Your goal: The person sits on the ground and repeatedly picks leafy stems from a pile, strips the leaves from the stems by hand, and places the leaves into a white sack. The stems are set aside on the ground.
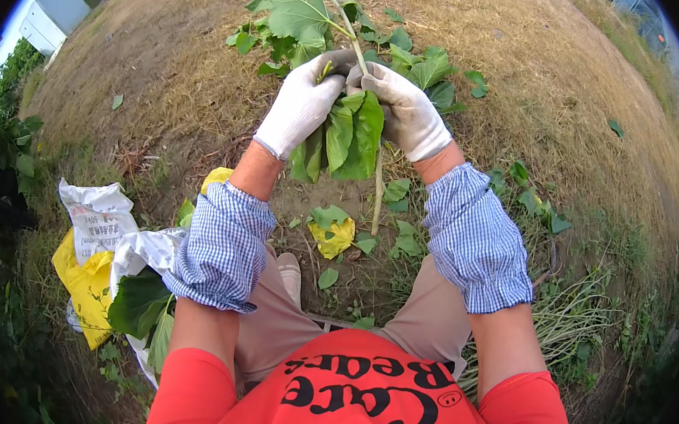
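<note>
In front of me, a leafy green branch (377, 191) slants from the large leaf at its far end down toward the ground between my legs. My right hand (407, 111), in a soiled white knit glove, pinches the branch near its middle. Cut or torn leaf stalks (325, 71) poke out above my left hand (302, 104), gloved the same way. That hand grips a bunch of green leaves (356, 137), which hang below between both hands. The lower length of branch is bare; a large lobed leaf (298, 9) remains on the upper part. Some fingertips are hidden.
Green leafy cuttings (430, 70) lie on dry grass beyond my hands. A yellow leaf (332, 237) lies between my feet. White-and-yellow woven sacks (84, 285) with leaves sit at my left. Bare pale stems (575, 314) are heaped at my right.
</note>
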The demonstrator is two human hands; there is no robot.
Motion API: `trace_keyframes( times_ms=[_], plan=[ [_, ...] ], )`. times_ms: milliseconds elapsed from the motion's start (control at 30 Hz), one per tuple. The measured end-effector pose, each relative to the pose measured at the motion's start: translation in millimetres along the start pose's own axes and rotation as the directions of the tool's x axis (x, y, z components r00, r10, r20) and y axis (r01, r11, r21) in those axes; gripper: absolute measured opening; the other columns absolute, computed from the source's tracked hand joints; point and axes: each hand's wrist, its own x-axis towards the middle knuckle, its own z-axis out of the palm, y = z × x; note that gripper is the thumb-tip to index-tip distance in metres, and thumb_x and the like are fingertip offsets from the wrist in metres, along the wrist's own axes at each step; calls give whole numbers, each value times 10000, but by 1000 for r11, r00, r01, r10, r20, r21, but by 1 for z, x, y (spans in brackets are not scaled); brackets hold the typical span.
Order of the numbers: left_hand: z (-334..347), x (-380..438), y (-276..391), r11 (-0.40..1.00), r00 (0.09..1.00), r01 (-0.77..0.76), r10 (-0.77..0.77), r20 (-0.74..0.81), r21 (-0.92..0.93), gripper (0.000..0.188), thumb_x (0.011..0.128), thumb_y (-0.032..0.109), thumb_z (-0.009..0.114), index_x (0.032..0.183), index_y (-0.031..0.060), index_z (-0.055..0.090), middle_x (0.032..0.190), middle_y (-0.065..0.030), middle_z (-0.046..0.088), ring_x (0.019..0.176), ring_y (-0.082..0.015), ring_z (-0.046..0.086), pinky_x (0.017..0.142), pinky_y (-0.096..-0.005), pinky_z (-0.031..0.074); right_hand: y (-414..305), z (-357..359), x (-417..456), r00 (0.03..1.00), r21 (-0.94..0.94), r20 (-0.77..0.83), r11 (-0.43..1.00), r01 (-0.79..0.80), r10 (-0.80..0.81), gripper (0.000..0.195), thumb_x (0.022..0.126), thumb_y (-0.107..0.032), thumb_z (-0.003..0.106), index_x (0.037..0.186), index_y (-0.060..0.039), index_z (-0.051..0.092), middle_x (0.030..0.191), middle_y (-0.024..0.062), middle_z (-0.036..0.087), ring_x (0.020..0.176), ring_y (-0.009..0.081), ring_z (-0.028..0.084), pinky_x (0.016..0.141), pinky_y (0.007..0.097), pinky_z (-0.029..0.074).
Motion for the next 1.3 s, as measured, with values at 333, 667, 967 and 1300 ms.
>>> trace_keyframes(
  times_ms=[333, 667, 967, 1300],
  plan=[
    [-5, -1, -13, 825, 999, -36, 11, 47, 564, 317, 914, 285, 537, 1086, 39, 640, 984, -204, 665, 928, -360, 639, 801, -410, 502, -12, 2, -6, 996, -398, -87, 915, -63, 31, 328, 976, -254, 522, 1187, -6, 558, 746, -41, 497, 523, 23, 380, 456, 156, 294],
    [-8, -13, 6, 526, 881, -153, 456, -126, 836, 217, 821, 197, 699, 992, 81, 632, 854, -123, 632, 730, -292, 650, 619, -357, 498, -2, 3, -3, 967, -831, -187, 552, -63, -172, 280, 911, -241, 537, 1041, -14, 637, 709, 81, 569, 595, 178, 553, 553, 317, 458],
    [-14, -7, -2, 462, 949, -80, 307, -75, 883, 208, 819, 270, 614, 797, 63, 607, 809, -117, 603, 711, -322, 629, 633, -412, 509, 16, 40, -18, 953, -660, -270, 747, -80, -136, 208, 945, -164, 485, 1000, -1, 602, 668, 24, 565, 545, 58, 536, 453, 225, 416],
    [24, -37, 26, 836, 983, -164, 183, 14, 523, 299, 860, 312, 623, 928, 24, 660, 812, -175, 634, 738, -285, 648, 646, -348, 497, -64, 36, -39, 716, -575, -452, 787, 222, -532, 308, 1004, -224, 455, 1115, 20, 607, 647, -51, 416, 488, 29, 361, 419, 204, 295]
  ],
)
